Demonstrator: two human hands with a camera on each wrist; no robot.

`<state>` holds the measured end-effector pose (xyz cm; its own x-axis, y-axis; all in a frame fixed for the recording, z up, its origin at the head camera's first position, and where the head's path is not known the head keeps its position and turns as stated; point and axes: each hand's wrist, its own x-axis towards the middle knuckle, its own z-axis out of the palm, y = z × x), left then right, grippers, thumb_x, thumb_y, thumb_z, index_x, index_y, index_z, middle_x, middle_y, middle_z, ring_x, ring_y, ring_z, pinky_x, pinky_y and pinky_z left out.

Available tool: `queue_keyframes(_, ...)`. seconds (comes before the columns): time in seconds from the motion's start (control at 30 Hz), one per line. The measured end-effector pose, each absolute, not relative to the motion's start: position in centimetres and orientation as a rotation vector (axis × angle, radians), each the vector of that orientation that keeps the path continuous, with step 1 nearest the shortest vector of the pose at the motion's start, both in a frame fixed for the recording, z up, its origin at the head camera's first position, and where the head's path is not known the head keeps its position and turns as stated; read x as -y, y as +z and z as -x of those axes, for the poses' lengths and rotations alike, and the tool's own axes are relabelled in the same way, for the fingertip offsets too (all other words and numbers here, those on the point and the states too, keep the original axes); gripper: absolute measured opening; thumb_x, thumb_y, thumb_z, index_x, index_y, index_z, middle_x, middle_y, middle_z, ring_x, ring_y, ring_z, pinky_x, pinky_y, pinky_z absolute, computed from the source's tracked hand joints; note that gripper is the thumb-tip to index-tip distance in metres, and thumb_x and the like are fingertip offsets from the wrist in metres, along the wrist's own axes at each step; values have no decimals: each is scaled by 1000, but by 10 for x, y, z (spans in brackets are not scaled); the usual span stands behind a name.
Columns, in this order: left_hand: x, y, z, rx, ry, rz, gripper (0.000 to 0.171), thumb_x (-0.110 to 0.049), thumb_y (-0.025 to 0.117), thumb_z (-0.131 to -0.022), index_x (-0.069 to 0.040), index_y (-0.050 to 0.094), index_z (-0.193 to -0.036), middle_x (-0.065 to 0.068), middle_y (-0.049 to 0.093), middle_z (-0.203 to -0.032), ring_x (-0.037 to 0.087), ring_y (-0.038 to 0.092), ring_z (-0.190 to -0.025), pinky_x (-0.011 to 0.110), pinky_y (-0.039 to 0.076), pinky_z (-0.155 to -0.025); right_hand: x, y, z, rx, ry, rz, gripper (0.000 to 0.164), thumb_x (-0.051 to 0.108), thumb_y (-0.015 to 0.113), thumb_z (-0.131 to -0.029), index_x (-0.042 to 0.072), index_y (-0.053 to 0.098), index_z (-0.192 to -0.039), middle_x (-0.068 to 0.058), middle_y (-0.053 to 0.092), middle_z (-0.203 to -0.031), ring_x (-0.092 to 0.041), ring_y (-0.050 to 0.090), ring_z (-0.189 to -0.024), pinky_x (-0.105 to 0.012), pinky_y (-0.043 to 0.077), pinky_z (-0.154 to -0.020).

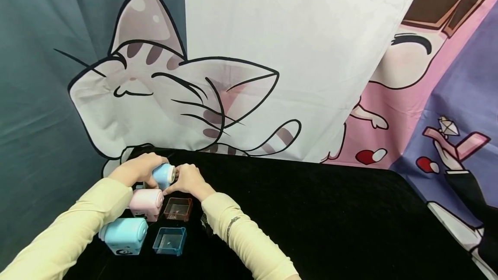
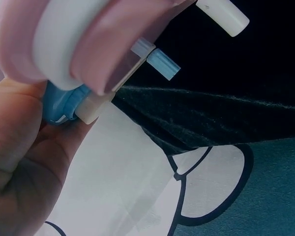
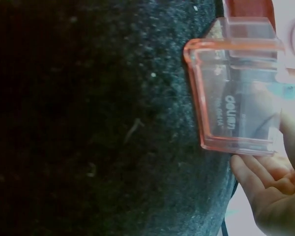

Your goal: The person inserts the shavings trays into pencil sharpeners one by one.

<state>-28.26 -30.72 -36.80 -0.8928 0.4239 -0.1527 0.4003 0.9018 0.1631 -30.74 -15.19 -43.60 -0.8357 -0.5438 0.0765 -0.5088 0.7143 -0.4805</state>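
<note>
In the head view my left hand (image 1: 140, 168) grips a rounded blue cylinder with a cream end (image 1: 164, 175), above and behind the pink container (image 1: 146, 203). The left wrist view shows the blue cylinder (image 2: 64, 104) against the fingers, partly covered by the pink container's white and pink edge (image 2: 54, 44). My right hand (image 1: 190, 180) is at the cream end, thumb stretched toward the pink container. In the right wrist view, the right hand's fingers (image 3: 253, 179) show past a clear orange-rimmed box (image 3: 236, 93); I cannot tell whether they hold the cylinder's end.
A light-blue container (image 1: 125, 236) with a dark printed face stands nearest on the left. Right of it sits a clear blue tray (image 1: 170, 241). A light-blue peg (image 2: 163, 64) and a white one (image 2: 223, 17) show in the left wrist view. Printed cloth hangs behind the black table (image 1: 311, 219).
</note>
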Motion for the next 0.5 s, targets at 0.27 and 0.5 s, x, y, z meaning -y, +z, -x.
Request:
queue_keyframes(0.27,308,-370,282,-2890,207,-642,64,-21,85,-53,0,58,-108,10,60,-92,22,53,-76,37,47,-65,151,-433,306,-2843,-691,933,54,49,81,-56,14,64,-94,9,62,-78,0,48,-63,-12,41,-56)
queue_keyframes(0.5,310,-369,283,-2905,203,-684,61,-21,85,-52,-2,59,-103,7,61,-89,19,53,-74,35,47,-64,151,-431,306,-2846,-672,962,60,50,80,-57,13,62,-100,7,63,-83,-1,50,-66,-12,42,-58)
